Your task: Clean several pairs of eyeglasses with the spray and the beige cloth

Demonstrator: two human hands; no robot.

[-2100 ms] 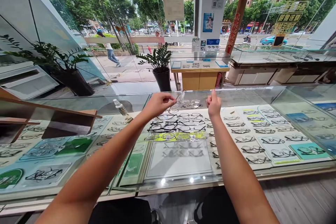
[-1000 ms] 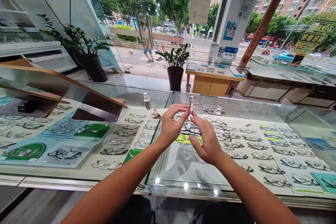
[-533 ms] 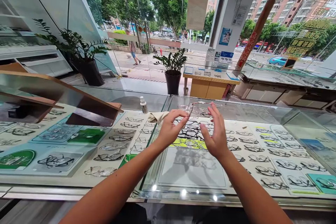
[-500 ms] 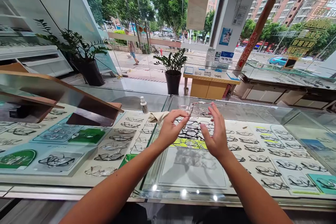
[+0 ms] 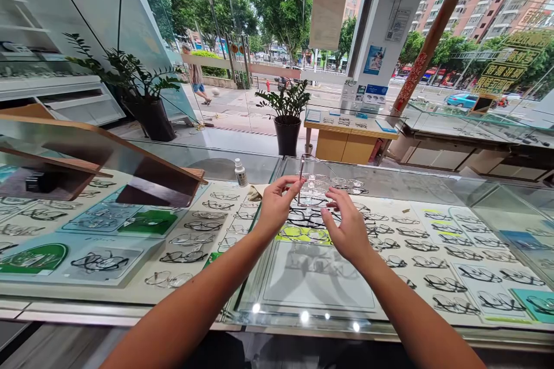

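My left hand [image 5: 277, 203] pinches a pair of eyeglasses [image 5: 302, 167] above the glass display counter. The glasses are turned on edge, with a thin temple stretching toward the right. Close by on the right, my right hand [image 5: 346, 228] is raised with thumb and fingers apart and slightly bent; I see nothing in its grasp. Whether its fingertips touch the glasses I cannot tell. Beyond my left hand, a crumpled beige cloth [image 5: 255, 192] lies on the counter beside a small white bottle [image 5: 240, 173].
Many eyeglasses are laid out in rows under the glass top [image 5: 320, 294]. A wooden-edged stand [image 5: 147, 167] occupies the counter's left side. Past the counter are potted plants [image 5: 287, 127], a low yellow cabinet [image 5: 346, 147] and a glass front; a person [image 5: 197, 76] is outside.
The glasses have swung on edge in my left hand, which moved slightly left. My right hand has lowered, its fingers bending more. Outside, the person has shifted left.
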